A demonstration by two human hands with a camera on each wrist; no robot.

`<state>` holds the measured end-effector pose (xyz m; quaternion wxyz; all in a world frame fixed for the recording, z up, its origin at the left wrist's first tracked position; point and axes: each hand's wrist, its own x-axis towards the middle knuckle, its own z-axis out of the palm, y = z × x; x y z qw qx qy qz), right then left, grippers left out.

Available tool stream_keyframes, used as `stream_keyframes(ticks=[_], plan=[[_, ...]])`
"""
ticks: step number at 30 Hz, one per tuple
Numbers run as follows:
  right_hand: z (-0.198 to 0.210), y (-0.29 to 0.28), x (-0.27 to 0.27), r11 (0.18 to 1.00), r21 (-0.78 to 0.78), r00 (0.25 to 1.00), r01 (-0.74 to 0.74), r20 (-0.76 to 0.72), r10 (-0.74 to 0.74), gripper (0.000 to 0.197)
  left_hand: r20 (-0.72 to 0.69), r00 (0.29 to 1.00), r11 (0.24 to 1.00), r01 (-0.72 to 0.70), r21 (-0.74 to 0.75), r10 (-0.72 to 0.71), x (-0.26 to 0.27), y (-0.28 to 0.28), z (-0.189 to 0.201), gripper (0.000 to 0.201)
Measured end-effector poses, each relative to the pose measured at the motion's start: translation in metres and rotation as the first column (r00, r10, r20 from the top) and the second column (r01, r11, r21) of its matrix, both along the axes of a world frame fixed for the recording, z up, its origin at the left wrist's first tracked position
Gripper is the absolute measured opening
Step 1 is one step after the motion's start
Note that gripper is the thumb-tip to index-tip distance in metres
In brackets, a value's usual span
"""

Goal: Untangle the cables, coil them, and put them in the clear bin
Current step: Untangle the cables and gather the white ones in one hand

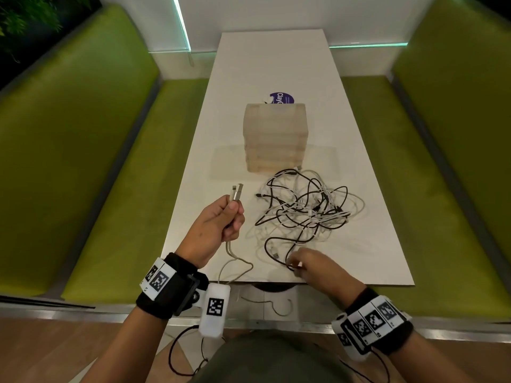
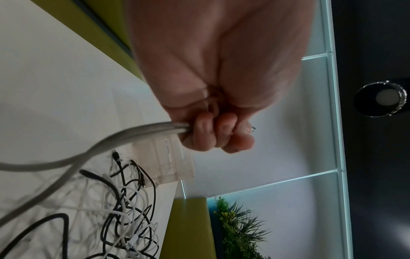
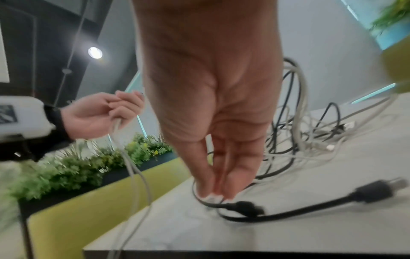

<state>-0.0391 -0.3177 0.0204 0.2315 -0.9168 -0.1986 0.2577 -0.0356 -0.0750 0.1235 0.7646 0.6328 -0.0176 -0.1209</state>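
At the near edge of the white table (image 1: pixel 276 64), the right hand (image 1: pixel 318 268) reaches down with its fingers (image 3: pixel 221 182) nearly straight and bunched together, the tips pinching a loop of black cable (image 1: pixel 272 244) against the tabletop. Just beside those fingertips lies one black connector end (image 3: pixel 248 207). To the left, the left hand (image 1: pixel 215 228) is raised above the table with its fingers curled round a doubled grey cable (image 1: pixel 235 264); both metal plugs (image 1: pixel 236 193) stick out above the thumb, and the two strands hang below the fist and over the near table edge.

The right wrist view shows the fingertip contact with the black cable closely, and the left hand off to its side gripping the grey strands. The left wrist view shows the curled fingers (image 2: pixel 208 133) from below, with the grey cable leaving the fist, which the head view only partly shows.

Past the right hand, on the right half of the table, sits the tangle of black and white cables (image 1: pixel 307 205). Just beyond it, touching or nearly so, stands the clear bin (image 1: pixel 275 136), with a purple round label (image 1: pixel 280 98) behind it.

Green padded benches (image 1: pixel 83 161) run along both sides of the table, a white wall with lit glass edges closes the far end, and green plants (image 3: pixel 88 164) stand behind the left bench.
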Motion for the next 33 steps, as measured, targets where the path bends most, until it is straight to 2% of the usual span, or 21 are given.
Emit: stream_keyframes(ticks=[2,5,7,10,11,12,14,17,20,23,30,33], plan=[[-0.003,-0.007,0.007,0.992,-0.08,0.995,0.102,0.001,-0.102,0.028,0.01,1.0,1.0,0.005,-0.001,-0.005,0.0,-0.002,0.001,0.02],[-0.01,-0.009,0.011,0.983,-0.157,0.994,0.09,-0.041,-0.097,0.014,0.028,1.0,1.0,0.009,0.016,-0.009,-0.002,-0.006,0.002,0.02],[-0.011,-0.009,0.013,0.971,-0.166,0.986,0.169,0.016,-0.169,0.007,0.04,0.999,1.0,0.004,0.01,-0.005,-0.004,-0.007,0.003,0.019],[-0.008,-0.011,0.018,0.897,-0.013,0.88,0.442,0.202,-0.431,0.014,0.044,0.999,1.0,-0.011,0.012,0.011,-0.004,-0.004,0.004,0.019],[-0.005,-0.009,0.019,0.874,0.051,0.84,0.483,0.256,-0.479,0.015,0.043,0.999,1.0,-0.018,0.019,0.017,-0.004,-0.003,0.005,0.019],[-0.002,-0.006,0.019,0.873,0.091,0.823,0.479,0.299,-0.482,0.015,0.041,0.999,0.999,-0.025,0.032,0.024,-0.004,-0.002,0.005,0.02],[0.002,0.005,0.017,0.927,0.098,0.87,0.363,0.32,-0.375,0.013,0.036,0.999,0.998,-0.037,0.058,0.035,-0.004,-0.002,0.006,0.022],[-0.004,0.027,0.008,0.989,0.031,0.969,0.148,0.194,-0.151,0.017,0.036,0.998,0.997,-0.044,0.07,0.041,-0.005,-0.003,0.005,0.022],[-0.015,0.045,0.006,0.989,-0.033,0.981,0.143,0.138,-0.137,0.033,0.042,0.998,0.995,-0.051,0.084,0.048,-0.007,-0.004,0.003,0.02],[-0.024,0.055,0.012,0.981,-0.092,0.965,0.173,0.214,-0.15,0.052,0.043,0.997,0.994,-0.063,0.088,0.059,-0.007,-0.004,0.001,0.019],[-0.02,0.054,0.026,0.983,-0.067,0.956,0.171,0.251,-0.15,0.019,0.038,0.997,0.996,-0.063,0.071,0.06,-0.007,0.002,-0.002,0.018],[-0.005,0.048,0.029,0.982,0.059,0.974,0.178,0.135,-0.184,0.01,0.047,0.997,0.995,-0.07,0.072,0.067,-0.005,0.003,-0.008,0.016]])
